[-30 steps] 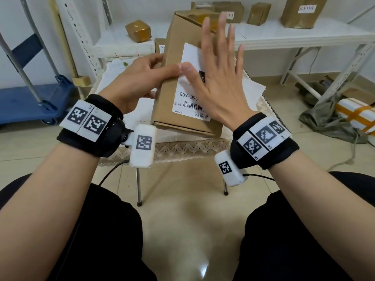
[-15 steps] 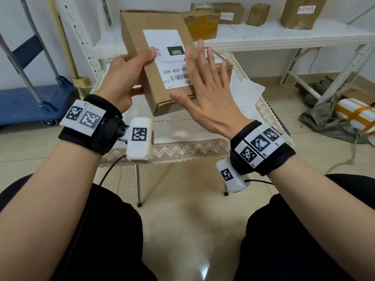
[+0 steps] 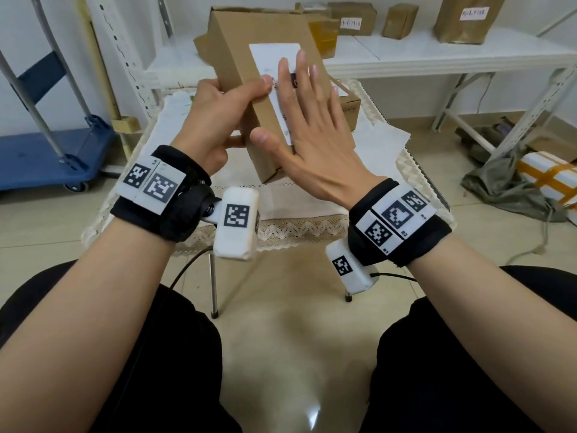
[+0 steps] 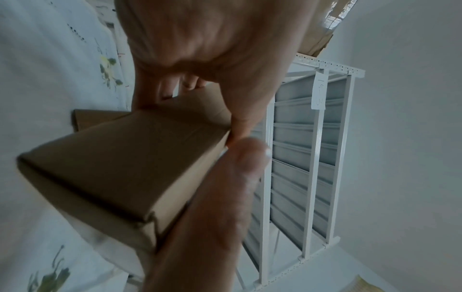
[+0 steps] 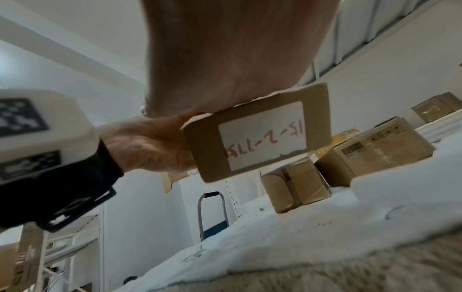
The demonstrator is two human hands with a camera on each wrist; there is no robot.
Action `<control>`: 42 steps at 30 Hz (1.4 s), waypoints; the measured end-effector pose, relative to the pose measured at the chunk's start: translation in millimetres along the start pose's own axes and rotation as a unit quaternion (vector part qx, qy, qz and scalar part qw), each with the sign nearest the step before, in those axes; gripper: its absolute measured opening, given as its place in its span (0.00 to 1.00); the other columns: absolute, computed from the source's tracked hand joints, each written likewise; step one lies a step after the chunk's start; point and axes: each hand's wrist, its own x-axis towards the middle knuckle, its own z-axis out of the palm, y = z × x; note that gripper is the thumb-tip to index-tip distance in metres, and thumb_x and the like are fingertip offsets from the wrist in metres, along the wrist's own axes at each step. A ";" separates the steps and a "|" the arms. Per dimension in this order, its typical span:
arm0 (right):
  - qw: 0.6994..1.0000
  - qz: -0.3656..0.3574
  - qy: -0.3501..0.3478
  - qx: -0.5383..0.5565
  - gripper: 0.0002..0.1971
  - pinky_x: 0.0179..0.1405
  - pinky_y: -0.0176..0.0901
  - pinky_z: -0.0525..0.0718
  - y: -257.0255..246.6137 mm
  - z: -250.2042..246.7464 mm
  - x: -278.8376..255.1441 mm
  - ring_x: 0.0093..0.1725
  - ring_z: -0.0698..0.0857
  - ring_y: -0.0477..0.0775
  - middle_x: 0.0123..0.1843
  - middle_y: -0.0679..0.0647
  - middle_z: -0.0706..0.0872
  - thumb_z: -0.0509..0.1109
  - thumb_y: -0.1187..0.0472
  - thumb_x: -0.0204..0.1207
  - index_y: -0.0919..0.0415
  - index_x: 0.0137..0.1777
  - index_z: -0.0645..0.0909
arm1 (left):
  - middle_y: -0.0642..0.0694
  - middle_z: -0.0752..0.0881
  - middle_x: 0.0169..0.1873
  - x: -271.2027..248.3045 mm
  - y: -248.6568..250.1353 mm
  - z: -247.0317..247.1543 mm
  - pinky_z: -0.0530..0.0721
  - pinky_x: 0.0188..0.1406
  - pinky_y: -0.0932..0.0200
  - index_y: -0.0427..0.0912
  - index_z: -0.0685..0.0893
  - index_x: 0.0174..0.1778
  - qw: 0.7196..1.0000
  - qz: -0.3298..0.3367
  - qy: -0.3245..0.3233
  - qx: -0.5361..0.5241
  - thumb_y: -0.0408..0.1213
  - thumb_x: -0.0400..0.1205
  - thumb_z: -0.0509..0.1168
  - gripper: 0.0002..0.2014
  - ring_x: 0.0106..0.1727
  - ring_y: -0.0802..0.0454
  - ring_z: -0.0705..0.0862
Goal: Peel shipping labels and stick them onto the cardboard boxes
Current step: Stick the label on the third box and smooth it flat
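Looking down from your head camera, you see the broad face of the cardboard box [image 3: 281,98] with its white shipping label [image 3: 276,67], while your right wrist camera shows something hidden from above: the box's small end face [image 5: 257,134], which carries a second white sticker [image 5: 265,136] with red handwritten characters. Your left wrist camera shows only bare brown sides of the box [image 4: 120,170] and no label at all.

The box is plain brown, long and fairly flat, tilted up on end in the air above the cloth-covered small table [image 3: 299,207]. The shipping label lies flat on its upward-facing side, printed text partly hidden under your fingers.

Your left hand [image 3: 215,120] grips the box by its left edge, thumb [image 3: 249,89] curled over the front face beside the label and fingers wrapped behind. Your right hand [image 3: 309,132] is spread, fingers straight and slightly apart, lying flat across the label and the box face, thumb held out near the lower left edge.

More brown boxes [image 3: 399,17] sit on the white shelf [image 3: 452,54] beyond the table.
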 end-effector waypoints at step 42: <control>0.999 -0.003 0.051 0.002 0.49 0.86 0.69 0.32 22.4 -7.8 6.8 0.90 0.35 0.62 0.90 0.65 0.32 0.48 0.30 0.83 0.64 0.89 0.35 | 0.51 0.90 0.58 7.2 -2.2 -13.8 0.93 0.46 0.51 0.43 0.71 0.72 0.999 0.010 0.030 -0.007 0.50 0.77 0.78 0.32 0.55 0.54 0.92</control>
